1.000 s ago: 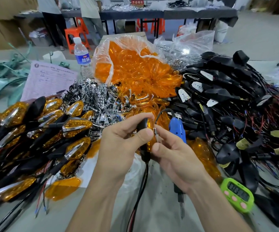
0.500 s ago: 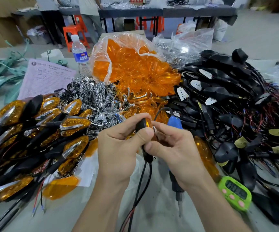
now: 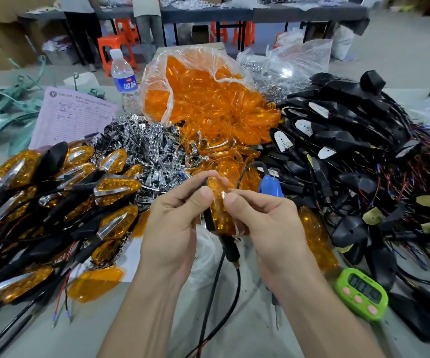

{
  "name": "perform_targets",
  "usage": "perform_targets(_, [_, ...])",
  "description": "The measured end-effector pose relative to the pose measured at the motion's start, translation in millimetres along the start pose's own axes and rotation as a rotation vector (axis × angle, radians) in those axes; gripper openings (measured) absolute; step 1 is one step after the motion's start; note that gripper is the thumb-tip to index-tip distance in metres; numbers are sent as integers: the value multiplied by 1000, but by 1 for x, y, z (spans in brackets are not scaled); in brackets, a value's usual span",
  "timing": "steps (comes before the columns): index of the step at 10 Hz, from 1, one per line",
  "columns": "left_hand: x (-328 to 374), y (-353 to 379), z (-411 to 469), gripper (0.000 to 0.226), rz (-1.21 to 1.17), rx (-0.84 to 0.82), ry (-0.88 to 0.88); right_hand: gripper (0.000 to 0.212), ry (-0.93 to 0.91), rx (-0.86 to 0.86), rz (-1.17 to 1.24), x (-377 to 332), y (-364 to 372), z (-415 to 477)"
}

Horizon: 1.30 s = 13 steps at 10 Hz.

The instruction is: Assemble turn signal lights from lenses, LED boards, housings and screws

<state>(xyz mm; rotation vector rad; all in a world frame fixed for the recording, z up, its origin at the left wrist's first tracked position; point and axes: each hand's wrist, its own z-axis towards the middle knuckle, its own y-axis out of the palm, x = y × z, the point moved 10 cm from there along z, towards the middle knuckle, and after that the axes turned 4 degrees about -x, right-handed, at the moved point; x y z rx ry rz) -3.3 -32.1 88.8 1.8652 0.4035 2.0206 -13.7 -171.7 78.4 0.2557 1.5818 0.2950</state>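
Two hands meet at the centre of the frame over a grey table (image 3: 247,332). Between them is one turn signal light (image 3: 219,210), held nearly upright, its amber lens facing the camera and its black stem (image 3: 230,248) pointing down, with dark wires trailing from it towards the lower edge. The left hand (image 3: 175,228) pinches the top of the light between thumb and curled fingers. The right hand (image 3: 268,228) pinches the light's right edge between thumb and forefinger, its other fingers curled under.

A blue screwdriver (image 3: 270,186) shows just above the right hand, and its metal tip shows again below the wrist. Whether that hand also holds it cannot be told.

At the left of the frame lies a heap of finished lights (image 3: 53,197), amber and black with chrome strips. Above centre sits a clear bag of orange lenses (image 3: 203,99), spilling towards the hands, and a pile of chrome reflectors (image 3: 151,146) lies just left of it. The right side is filled by black housings (image 3: 350,156) tangled with red and black wires. A single loose lens (image 3: 95,282) lies flat at lower left, near the left forearm. A green timer (image 3: 362,297) rests at lower right, beside the right forearm. A water bottle (image 3: 122,78) stands upright at upper left, next to a printed form (image 3: 71,117).
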Motion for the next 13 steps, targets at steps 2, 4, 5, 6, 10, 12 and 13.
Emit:
perform_targets(2, [3,-36,-2,9,107,376,-59,32,312,-235,205,51,32,-13])
perform_targets(4, [14,-50,-14,10,142,493,58,27,326,-300,275,64,44,-18])
perform_targets(5, [18,-59,-18,10,159,505,71,25,314,-321,284,66,53,-20])
perform_targets(6, [28,-64,-21,11,138,493,98,27,324,-356,273,68,60,-24])
perform_targets(10, [59,-131,-46,52,727,449,88,12,374,-84,160,85,162,40])
perform_targets(12, [123,-232,-47,43,1268,798,-73,17,265,-450,-672,87,203,53])
perform_targets(13, [133,-233,-57,44,1415,823,-46,17,284,-474,-586,85,179,39])
